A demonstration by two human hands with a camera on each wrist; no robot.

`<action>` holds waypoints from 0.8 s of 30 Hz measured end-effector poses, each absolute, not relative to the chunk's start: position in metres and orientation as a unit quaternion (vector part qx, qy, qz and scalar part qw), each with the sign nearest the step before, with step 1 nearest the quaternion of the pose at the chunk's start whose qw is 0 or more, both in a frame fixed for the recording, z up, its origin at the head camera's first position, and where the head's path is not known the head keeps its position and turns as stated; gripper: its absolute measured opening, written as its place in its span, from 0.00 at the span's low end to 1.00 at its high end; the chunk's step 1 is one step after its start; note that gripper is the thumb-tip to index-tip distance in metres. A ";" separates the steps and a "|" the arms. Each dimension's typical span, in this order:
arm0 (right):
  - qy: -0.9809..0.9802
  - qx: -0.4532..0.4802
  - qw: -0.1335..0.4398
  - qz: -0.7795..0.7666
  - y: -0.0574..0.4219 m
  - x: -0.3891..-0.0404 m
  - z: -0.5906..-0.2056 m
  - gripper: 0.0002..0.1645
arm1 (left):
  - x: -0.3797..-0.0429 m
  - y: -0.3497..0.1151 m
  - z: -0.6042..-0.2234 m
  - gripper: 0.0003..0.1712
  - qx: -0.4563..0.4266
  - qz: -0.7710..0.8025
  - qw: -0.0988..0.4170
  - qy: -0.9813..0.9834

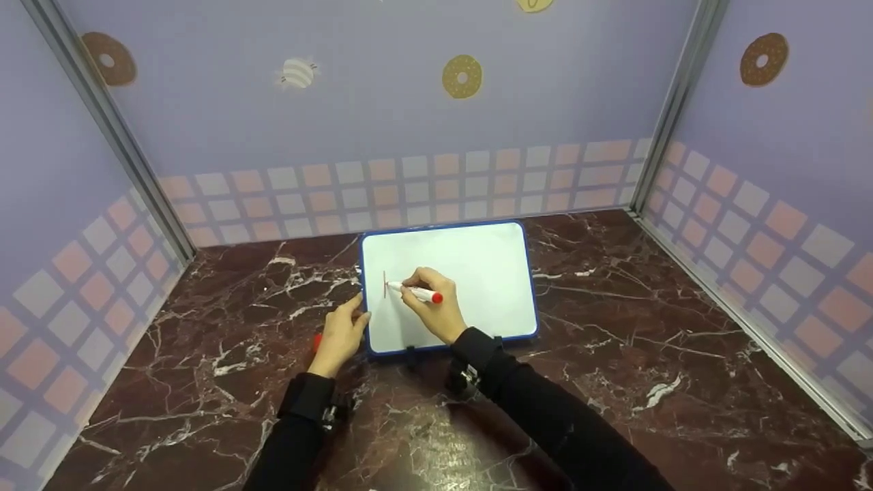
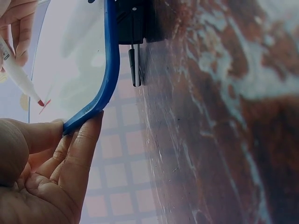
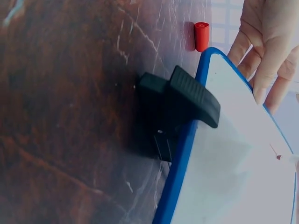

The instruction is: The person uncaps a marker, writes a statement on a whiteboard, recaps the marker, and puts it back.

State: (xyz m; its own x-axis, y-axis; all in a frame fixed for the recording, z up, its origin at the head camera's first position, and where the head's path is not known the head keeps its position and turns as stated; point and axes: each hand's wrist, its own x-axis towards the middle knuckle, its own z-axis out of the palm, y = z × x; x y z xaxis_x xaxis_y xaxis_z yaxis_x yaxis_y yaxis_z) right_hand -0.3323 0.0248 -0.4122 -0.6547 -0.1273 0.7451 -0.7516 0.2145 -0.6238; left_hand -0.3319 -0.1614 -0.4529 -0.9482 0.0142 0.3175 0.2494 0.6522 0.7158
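A white whiteboard (image 1: 477, 273) with a blue frame stands tilted back on the table. My left hand (image 1: 339, 334) pinches its left edge, thumb on the front and fingers behind, as the left wrist view shows. In my right hand (image 1: 440, 310) is a white marker (image 1: 417, 293) with a red end, gripped between thumb and fingers. Its red tip (image 2: 41, 102) is at the board's left part, by a thin red upright line (image 1: 385, 290). A red marker cap (image 3: 202, 37) stands on the table beside the board, partly hidden by my left hand in the head view.
Black stand feet (image 3: 191, 98) hold the board's lower edge. The dark red marbled table (image 1: 614, 382) spreads around it. Behind stands a lilac wall (image 1: 382, 116) with a checked band, and similar panels rise at left and right.
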 end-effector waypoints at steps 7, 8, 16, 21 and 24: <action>-0.727 0.293 0.306 0.541 0.031 -0.333 -0.412 0.05 | -0.331 -0.160 -0.453 0.26 -0.071 -0.409 0.143 -0.898; -0.728 0.291 0.306 0.540 0.032 -0.333 -0.412 0.05 | -0.331 -0.160 -0.453 0.26 -0.069 -0.410 0.142 -0.898; -0.724 0.289 0.309 0.545 0.032 -0.334 -0.408 0.04 | -0.332 -0.162 -0.453 0.27 -0.060 -0.408 0.136 -0.901; -0.725 0.286 0.309 0.545 0.032 -0.338 -0.405 0.03 | -0.331 -0.162 -0.453 0.26 -0.065 -0.414 0.135 -0.898; -0.728 0.285 0.307 0.542 0.031 -0.340 -0.404 0.03 | -0.331 -0.161 -0.453 0.26 -0.066 -0.416 0.137 -0.897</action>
